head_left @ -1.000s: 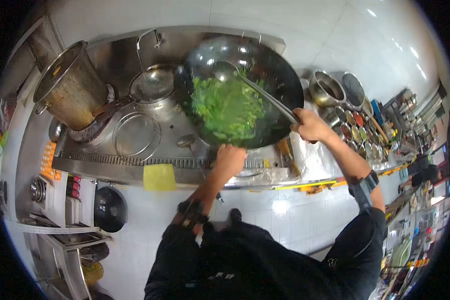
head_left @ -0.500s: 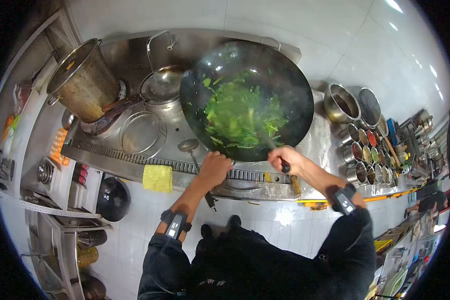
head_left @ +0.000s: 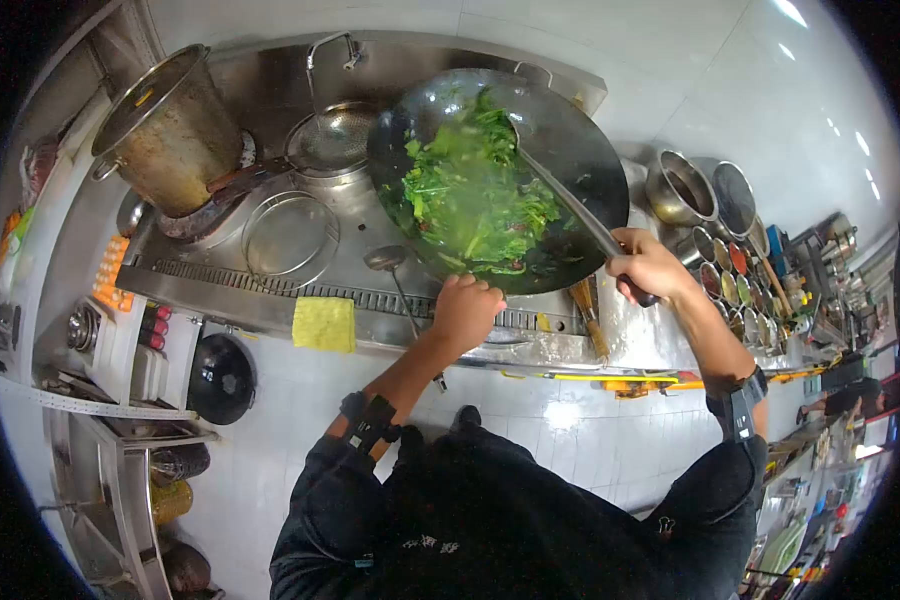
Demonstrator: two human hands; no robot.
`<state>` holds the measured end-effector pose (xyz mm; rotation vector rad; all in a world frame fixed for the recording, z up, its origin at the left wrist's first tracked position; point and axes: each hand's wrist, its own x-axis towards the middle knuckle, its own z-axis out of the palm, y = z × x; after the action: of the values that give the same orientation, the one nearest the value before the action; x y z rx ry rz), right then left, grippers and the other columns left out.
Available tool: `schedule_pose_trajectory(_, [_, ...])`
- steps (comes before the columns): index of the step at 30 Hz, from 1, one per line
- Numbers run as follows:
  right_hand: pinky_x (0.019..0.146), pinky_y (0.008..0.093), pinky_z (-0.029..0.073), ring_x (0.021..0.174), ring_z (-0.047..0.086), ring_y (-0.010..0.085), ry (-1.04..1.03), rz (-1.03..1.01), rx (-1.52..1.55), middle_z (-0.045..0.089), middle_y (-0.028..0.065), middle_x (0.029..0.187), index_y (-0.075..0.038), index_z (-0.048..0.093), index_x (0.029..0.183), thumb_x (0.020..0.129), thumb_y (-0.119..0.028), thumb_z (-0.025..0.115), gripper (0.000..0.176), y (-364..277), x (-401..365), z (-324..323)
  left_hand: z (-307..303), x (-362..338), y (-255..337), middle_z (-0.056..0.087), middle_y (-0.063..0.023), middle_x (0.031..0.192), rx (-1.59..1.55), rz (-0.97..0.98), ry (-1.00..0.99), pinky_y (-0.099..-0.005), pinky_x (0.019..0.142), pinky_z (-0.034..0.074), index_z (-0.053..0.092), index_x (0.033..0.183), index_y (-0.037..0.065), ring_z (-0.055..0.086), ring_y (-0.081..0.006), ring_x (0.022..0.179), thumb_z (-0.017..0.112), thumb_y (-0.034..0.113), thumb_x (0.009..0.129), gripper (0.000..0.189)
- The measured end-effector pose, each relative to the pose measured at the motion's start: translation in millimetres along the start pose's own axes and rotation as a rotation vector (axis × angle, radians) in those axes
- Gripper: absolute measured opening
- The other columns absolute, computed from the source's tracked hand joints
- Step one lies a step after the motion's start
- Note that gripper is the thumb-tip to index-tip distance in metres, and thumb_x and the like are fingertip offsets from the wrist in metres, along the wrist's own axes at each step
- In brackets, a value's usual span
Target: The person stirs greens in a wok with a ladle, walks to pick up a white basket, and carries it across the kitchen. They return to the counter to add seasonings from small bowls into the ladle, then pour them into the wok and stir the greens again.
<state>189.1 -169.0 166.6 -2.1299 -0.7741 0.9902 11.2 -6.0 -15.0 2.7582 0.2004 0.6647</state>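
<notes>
Chopped leafy greens (head_left: 470,190) lie heaped in a large black wok (head_left: 585,180), with thin steam over them. My left hand (head_left: 466,312) is closed at the wok's near edge; whether it grips the rim or a handle there is hidden under the fingers. In my right hand (head_left: 648,266) is a long-handled wok ladle (head_left: 570,205), my fingers wrapped round the dark end of its handle. The ladle slants over the wok's right side, its head up against the far part of the greens and partly covered by them.
Left of the wok are a strainer (head_left: 335,140), a wire ring (head_left: 290,240), a second ladle (head_left: 385,258) and a tall stockpot (head_left: 170,140). A yellow cloth (head_left: 324,324) hangs on the front edge. A brush (head_left: 590,318), a metal pot (head_left: 682,188) and several seasoning tins (head_left: 732,272) are right.
My right hand has moved up and right with the ladle, whose head now reaches the far side of the greens. The greens have shifted and the steam is thinner. My left hand stays at the wok's edge.
</notes>
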Motion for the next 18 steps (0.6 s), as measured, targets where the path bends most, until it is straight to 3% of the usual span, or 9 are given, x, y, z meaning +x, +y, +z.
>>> schedule_pose_trajectory(2, [0.043, 0.0314, 0.045, 0.045, 0.055, 0.0178, 0.104, -0.019, -0.365, 0.056, 0.0135, 0.065, 0.002, 0.053, 0.107, 0.072, -0.005, 0.058, 0.036, -18.4, -28.1, 2.8, 1.0, -1.1, -0.4, 0.058, -0.0054, 0.071, -0.012, -0.006, 0.014, -0.0397, 0.071, 0.038, 0.061, 0.072, 0.011, 0.054, -0.0253, 0.077, 0.061, 0.025, 0.081, 0.016])
schedule_pose_trajectory(5, [0.065, 0.0445, 0.048, 0.073, 0.063, 0.0373, 0.209, -0.329, -0.912, 0.060, 0.0239, 0.074, 0.000, 0.053, 0.106, 0.073, -0.009, 0.060, 0.035, -11.6, -56.3, -2.3, 8.2, -3.5, -0.1, 0.058, -0.0048, 0.070, -0.046, 0.011, 0.112, -0.0390, 0.072, 0.038, 0.062, 0.071, 0.011, 0.053, -0.0246, 0.078, 0.061, 0.024, 0.081, 0.017])
schedule_pose_trajectory(6, [0.077, 0.0471, 0.045, 0.088, 0.057, 0.0427, 0.180, -0.179, -0.942, 0.060, 0.0259, 0.082, -0.002, 0.053, 0.108, 0.071, -0.010, 0.063, 0.038, -29.2, -72.2, 2.7, 5.7, -4.1, 1.8, 0.057, -0.0040, 0.070, -0.050, 0.007, 0.124, -0.0375, 0.072, 0.038, 0.062, 0.070, 0.011, 0.053, -0.0241, 0.079, 0.062, 0.022, 0.079, 0.015])
schedule_pose_trajectory(7, [0.075, 0.0463, 0.046, 0.086, 0.059, 0.0412, 0.154, -0.064, -0.937, 0.060, 0.0264, 0.082, -0.002, 0.054, 0.109, 0.072, -0.011, 0.063, 0.040, -45.9, -87.5, 7.7, 9.1, -5.8, 2.4, 0.057, -0.0039, 0.070, -0.058, 0.014, 0.170, -0.0372, 0.072, 0.038, 0.062, 0.070, 0.011, 0.053, -0.0239, 0.078, 0.063, 0.021, 0.078, 0.013])
schedule_pose_trajectory(9, [0.075, 0.0410, 0.047, 0.086, 0.062, 0.0356, 0.114, -0.104, -1.033, 0.062, 0.0250, 0.092, 0.000, 0.051, 0.120, 0.070, -0.008, 0.064, 0.052, -47.6, -105.2, 1.5, 15.8, -7.8, 3.0, 0.056, -0.0035, 0.070, -0.063, 0.018, 0.266, -0.0366, 0.071, 0.038, 0.062, 0.070, 0.010, 0.052, -0.0236, 0.078, 0.063, 0.019, 0.076, 0.011])
schedule_pose_trajectory(12, [0.077, 0.0415, 0.048, 0.086, 0.062, 0.0367, -0.025, -0.089, -1.034, 0.062, 0.0244, 0.092, -0.002, 0.049, 0.123, 0.070, -0.009, 0.064, 0.055, -35.9, -96.9, 7.0, 17.9, -6.8, 6.2, 0.057, -0.0038, 0.070, -0.048, 0.010, 0.332, -0.0351, 0.071, 0.040, 0.063, 0.066, 0.010, 0.054, -0.0217, 0.077, 0.063, 0.017, 0.071, 0.008])
schedule_pose_trajectory(13, [0.078, 0.0444, 0.048, 0.087, 0.062, 0.0375, 0.006, -0.108, -1.080, 0.063, 0.0239, 0.088, -0.003, 0.054, 0.115, 0.073, -0.011, 0.060, 0.043, -26.5, -78.3, 24.5, 18.7, -6.7, 5.8, 0.058, -0.0039, 0.070, -0.047, 0.013, 0.351, -0.0346, 0.070, 0.041, 0.064, 0.065, 0.011, 0.054, -0.0211, 0.076, 0.062, 0.017, 0.070, 0.009])
schedule_pose_trajectory(14, [0.077, 0.0448, 0.049, 0.088, 0.061, 0.0384, -0.032, 0.000, -1.120, 0.062, 0.0247, 0.089, -0.004, 0.055, 0.114, 0.073, -0.012, 0.059, 0.042, -9.7, -47.9, 34.0, 19.2, -6.1, 5.5, 0.059, -0.0040, 0.070, -0.051, 0.008, 0.339, -0.0348, 0.071, 0.041, 0.064, 0.064, 0.011, 0.054, -0.0208, 0.076, 0.062, 0.017, 0.069, 0.008])
schedule_pose_trajectory(18, [0.075, 0.0453, 0.050, 0.087, 0.061, 0.0402, 0.224, -0.144, -1.100, 0.062, 0.0273, 0.088, 0.001, 0.061, 0.094, 0.071, -0.008, 0.058, 0.025, 20.9, 47.2, 44.5, 16.9, -4.2, 5.0, 0.057, -0.0042, 0.071, -0.063, -0.021, 0.207, -0.0361, 0.074, 0.039, 0.064, 0.069, 0.010, 0.054, -0.0230, 0.078, 0.065, 0.021, 0.074, 0.012])
